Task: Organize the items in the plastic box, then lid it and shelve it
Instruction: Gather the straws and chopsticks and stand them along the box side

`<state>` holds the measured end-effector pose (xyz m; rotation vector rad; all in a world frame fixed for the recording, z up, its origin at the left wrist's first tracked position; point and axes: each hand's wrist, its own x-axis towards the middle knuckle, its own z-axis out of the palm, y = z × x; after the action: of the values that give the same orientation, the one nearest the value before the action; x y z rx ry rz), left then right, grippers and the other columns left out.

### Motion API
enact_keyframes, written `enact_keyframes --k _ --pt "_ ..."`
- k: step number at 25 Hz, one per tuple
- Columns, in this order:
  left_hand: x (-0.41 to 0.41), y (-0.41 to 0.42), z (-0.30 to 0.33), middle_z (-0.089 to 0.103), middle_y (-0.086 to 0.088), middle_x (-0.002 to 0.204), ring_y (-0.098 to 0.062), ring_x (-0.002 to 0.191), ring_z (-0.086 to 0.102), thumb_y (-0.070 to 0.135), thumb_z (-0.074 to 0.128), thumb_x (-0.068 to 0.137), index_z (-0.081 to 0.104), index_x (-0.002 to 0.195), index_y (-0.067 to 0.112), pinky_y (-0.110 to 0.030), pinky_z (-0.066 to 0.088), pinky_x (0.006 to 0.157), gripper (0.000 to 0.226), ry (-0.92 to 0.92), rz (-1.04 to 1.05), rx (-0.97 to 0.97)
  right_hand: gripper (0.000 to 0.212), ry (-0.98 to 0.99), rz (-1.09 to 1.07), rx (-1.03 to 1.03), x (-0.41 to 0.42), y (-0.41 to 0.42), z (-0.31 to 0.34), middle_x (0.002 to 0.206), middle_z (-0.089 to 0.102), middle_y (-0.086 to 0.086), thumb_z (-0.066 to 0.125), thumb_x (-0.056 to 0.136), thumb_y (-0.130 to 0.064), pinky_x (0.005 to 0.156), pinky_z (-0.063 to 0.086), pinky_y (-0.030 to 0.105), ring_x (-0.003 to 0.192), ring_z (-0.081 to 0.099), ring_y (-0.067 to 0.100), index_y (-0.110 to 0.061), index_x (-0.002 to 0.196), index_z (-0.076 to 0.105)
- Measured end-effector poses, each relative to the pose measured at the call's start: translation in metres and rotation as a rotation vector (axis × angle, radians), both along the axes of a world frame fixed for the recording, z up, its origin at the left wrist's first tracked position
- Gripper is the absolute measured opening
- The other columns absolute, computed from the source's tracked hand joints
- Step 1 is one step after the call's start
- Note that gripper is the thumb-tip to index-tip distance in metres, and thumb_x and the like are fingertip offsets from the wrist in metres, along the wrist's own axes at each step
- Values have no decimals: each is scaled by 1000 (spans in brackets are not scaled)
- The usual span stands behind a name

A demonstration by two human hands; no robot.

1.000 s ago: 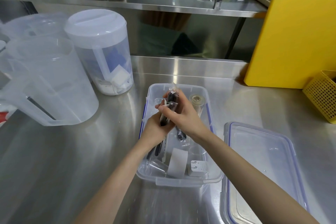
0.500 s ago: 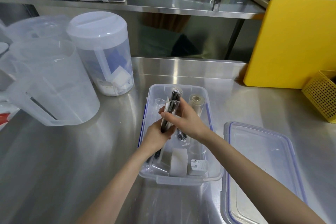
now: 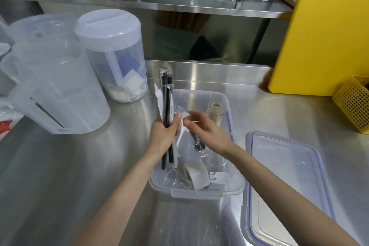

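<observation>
A clear plastic box [image 3: 227, 190] sits open on the steel counter. My left hand [image 3: 164, 136] grips a bundle of wrapped black chopsticks [image 3: 166, 98], held upright over the box's left edge. My right hand [image 3: 207, 132] hovers over the box middle, fingers apart, with a thin toothpick-like stick at its fingertips. Inside the box lie a roll of grey tape [image 3: 196, 175], a white plug adapter [image 3: 217, 180], a black plastic fork [image 3: 197, 144], a clear tube with a gold cap [image 3: 215, 112] and clear cups. The box's lid [image 3: 283, 183] lies flat to the right.
Clear measuring jugs [image 3: 56, 94] and a lidded white canister [image 3: 113, 56] stand at the left. A yellow cutting board [image 3: 323, 44] leans at the back right, beside a yellow mesh basket [image 3: 353, 102]. A steel shelf [image 3: 179, 8] runs above the counter's back.
My left hand has lifted the chopstick bundle up and left. My right hand has let go of the bundle and drawn away to the right.
</observation>
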<state>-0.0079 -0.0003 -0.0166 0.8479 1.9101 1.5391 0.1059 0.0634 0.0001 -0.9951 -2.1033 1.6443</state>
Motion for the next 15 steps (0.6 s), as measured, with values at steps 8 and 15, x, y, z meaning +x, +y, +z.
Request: enact_keyframes --k 8,15 --pt "-11 -5 -1 44 3 42 -8 44 45 30 53 90 41 44 14 -21 42 62 50 -4 29 29 33 -543 777 498 2 -26 -38 124 55 10 61 84 -28 101 42 36 114 53 24 -22 116 62" --pt "-10 -6 -2 44 -2 49 -8 47 46 28 51 90 42 48 12 -19 41 64 46 -8 38 -43 25 -631 718 617 7 -26 -41 126 54 8 58 86 -24 95 46 39 113 54 26 -14 108 66"
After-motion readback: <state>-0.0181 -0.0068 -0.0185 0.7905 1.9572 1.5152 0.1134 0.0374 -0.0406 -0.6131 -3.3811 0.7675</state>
